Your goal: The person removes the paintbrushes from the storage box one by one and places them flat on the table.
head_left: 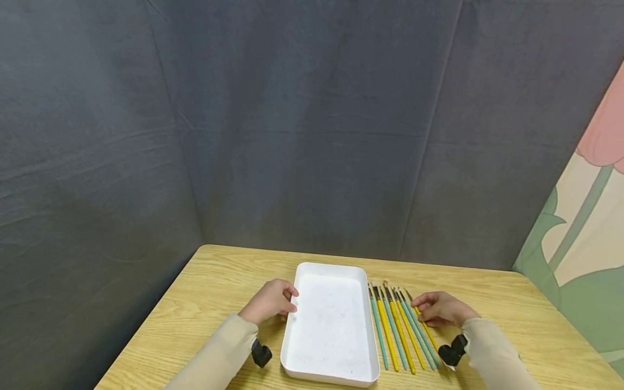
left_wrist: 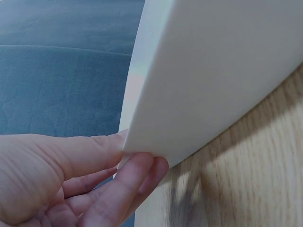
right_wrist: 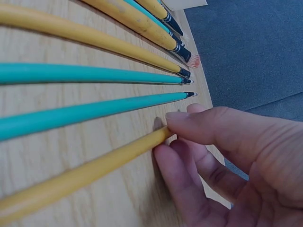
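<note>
A white rectangular tray (head_left: 333,325) lies on the wooden table with nothing in it but small specks. My left hand (head_left: 274,299) pinches its left rim between thumb and fingers, and the left wrist view shows the tray wall (left_wrist: 203,75) in that grip. To the right of the tray, several yellow and teal paintbrushes (head_left: 395,325) lie side by side, bristles toward the back. At the right end of the row, my right hand (head_left: 441,309) pinches a yellow paintbrush (right_wrist: 94,172) near its bristle end; the fingers hide its tip.
The pale wooden table (head_left: 517,319) extends on both sides of the tray and brushes. Dark grey cloth (head_left: 302,135) hangs behind and to the left. A wall with painted flowers (head_left: 580,244) stands at the right. Dark wrist cameras sit on both sleeves.
</note>
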{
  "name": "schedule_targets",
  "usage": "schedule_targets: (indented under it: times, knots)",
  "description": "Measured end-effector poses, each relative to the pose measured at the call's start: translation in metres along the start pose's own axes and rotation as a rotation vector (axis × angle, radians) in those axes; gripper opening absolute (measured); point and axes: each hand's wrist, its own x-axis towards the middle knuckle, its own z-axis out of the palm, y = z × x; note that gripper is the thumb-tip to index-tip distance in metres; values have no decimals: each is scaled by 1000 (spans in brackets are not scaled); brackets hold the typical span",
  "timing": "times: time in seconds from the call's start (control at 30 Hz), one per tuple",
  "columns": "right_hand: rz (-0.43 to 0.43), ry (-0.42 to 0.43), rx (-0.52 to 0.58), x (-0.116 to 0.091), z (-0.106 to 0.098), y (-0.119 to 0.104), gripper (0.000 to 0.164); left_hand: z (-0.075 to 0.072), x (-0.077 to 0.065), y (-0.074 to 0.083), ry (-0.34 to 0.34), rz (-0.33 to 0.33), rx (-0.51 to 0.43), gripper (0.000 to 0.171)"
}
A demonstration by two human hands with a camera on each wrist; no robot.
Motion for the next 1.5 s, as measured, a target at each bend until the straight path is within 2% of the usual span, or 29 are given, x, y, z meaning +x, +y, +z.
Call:
schedule_targets:
  times: [0.63, 1.03, 1.27, 1.37, 1.5]
  knots:
    - [10, 6, 0, 1, 0, 0, 34, -1, -1, 0, -1, -14, -16, 27]
    - [13, -15, 38, -3, -2, 1, 35, -1, 1, -2, 13, 0, 1, 26]
    - [-17, -62, 78, -7, -7, 3, 35, -1, -1, 0, 1, -7, -26, 26]
    - [-37, -70, 98, -9, -9, -1, 40, -2, -2, 0, -3, 0, -35, 26]
    - [-69, -62, 67, -14, -6, -16, 51, -4, -3, -1, -18, 12, -28, 25]
